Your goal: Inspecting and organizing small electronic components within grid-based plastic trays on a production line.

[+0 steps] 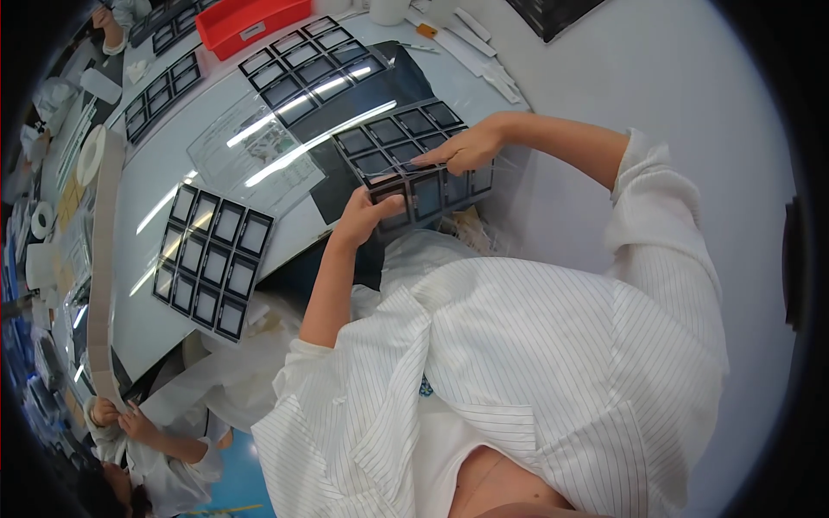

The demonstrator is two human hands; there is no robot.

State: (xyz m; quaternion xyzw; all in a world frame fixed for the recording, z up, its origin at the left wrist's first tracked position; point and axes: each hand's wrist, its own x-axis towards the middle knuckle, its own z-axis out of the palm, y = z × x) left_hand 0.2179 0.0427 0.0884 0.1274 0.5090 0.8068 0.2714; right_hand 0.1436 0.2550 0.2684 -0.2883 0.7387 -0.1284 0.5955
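A sheet of black square frames (376,164) in a grid, with clear windows, overhangs the near table edge and tilts down towards me. My left hand (361,216) grips its near left edge, with the thumb on top and the other fingers hidden below. Over the middle of the sheet is my right hand (466,151), its index finger reaching left and the other fingers curled. A thin pale line shows by its fingertip; whether the hand pinches something there is too small to tell. Clear film hangs round the sheet's right side.
Similar frame sheets lie to the left (213,259) and farther back (306,65) on the glossy table (147,242). A red bin (250,24) and long white strips (471,56) are at the far side. Co-workers' hands (129,421) show at lower left and upper left.
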